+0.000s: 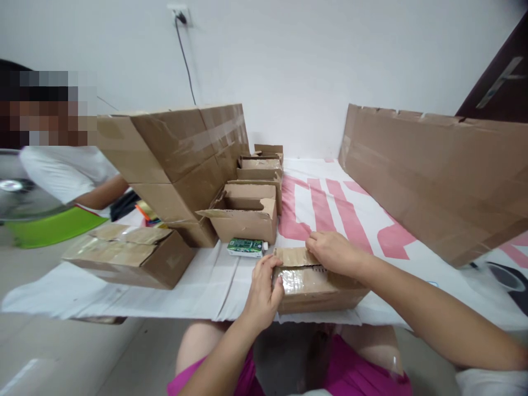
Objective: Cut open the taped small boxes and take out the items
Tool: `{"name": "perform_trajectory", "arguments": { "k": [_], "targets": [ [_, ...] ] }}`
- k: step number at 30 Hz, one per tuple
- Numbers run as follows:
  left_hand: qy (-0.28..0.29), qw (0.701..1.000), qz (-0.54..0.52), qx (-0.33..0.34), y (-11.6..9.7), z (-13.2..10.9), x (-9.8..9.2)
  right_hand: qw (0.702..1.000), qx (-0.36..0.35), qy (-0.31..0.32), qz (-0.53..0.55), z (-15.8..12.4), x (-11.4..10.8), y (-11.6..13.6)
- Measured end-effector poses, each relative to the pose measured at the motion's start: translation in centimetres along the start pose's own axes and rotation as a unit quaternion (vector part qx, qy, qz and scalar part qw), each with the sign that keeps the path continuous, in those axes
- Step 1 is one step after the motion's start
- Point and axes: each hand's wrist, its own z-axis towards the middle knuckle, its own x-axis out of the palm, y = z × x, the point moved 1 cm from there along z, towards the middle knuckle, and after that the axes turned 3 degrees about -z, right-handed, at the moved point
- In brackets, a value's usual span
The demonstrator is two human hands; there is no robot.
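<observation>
Directly in front of me, near the table's edge, stands a small cardboard box [315, 300] with clear tape on its top. My left hand [264, 289] grips its left end, fingers over the top edge and thumb on the near side. My right hand [334, 253] lies across the far side, its curled fingers holding the raised top flap [292, 257]. The right hand's fingertips are partly hidden. Just beyond my left hand lies a green and white carton [246, 247] on its side.
Several open cardboard boxes [249, 226] line up behind the carton. Tall cardboard walls stand at left [185, 146] and right [433, 170]. A taped box [136, 256] sits at the left table corner. A person in a white sleeve [66, 170] is beyond the left wall.
</observation>
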Motion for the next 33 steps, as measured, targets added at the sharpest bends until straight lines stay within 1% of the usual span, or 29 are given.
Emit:
{"name": "perform_trajectory", "arguments": {
  "k": [2, 6, 10, 13, 17, 21, 27, 29, 30, 31, 33],
  "targets": [
    [0.006, 1.000, 0.003, -0.002, -0.1, 0.1, 0.0, 1.000, -0.015, 0.010, -0.012, 0.4, -0.1, 0.0],
    [0.016, 1.000, 0.013, -0.007, -0.3, 0.2, -0.2, 0.997, -0.072, 0.012, -0.027, 1.2, -0.1, -0.3],
    [0.022, 0.999, 0.024, -0.004, -0.6, 0.2, -0.5, 0.996, -0.089, 0.003, 0.010, 1.1, 0.2, -1.1],
    [0.022, 0.999, 0.026, -0.008, -0.8, 0.3, -0.7, 0.992, -0.091, -0.008, 0.084, 0.0, 0.6, -1.8],
    [0.031, 0.999, 0.020, -0.015, -0.9, 0.5, -0.8, 0.981, -0.095, -0.030, 0.168, -2.3, 1.2, -2.7],
    [0.041, 0.999, 0.017, -0.005, -0.9, 0.7, -0.8, 0.974, -0.085, -0.041, 0.207, -4.2, 1.6, -3.2],
    [0.054, 0.998, 0.017, -0.019, -0.8, 0.9, -1.0, 0.962, -0.071, -0.061, 0.255, -6.3, 1.3, -3.6],
    [0.054, 0.998, 0.014, -0.021, -0.7, 0.8, -1.0, 0.953, -0.051, -0.080, 0.289, -7.3, 1.6, -4.0],
    [0.053, 0.998, 0.013, -0.023, -0.7, 0.8, -1.0, 0.943, -0.036, -0.099, 0.314, -7.9, 1.9, -4.4],
    [0.052, 0.998, 0.011, -0.025, -0.7, 0.7, -1.0, 0.930, -0.022, -0.125, 0.345, -8.6, 2.3, -4.8],
    [0.052, 0.998, 0.008, -0.029, -0.6, 0.6, -1.0, 0.889, 0.004, -0.183, 0.421, -10.5, 2.9, -5.7]
  ]
}}
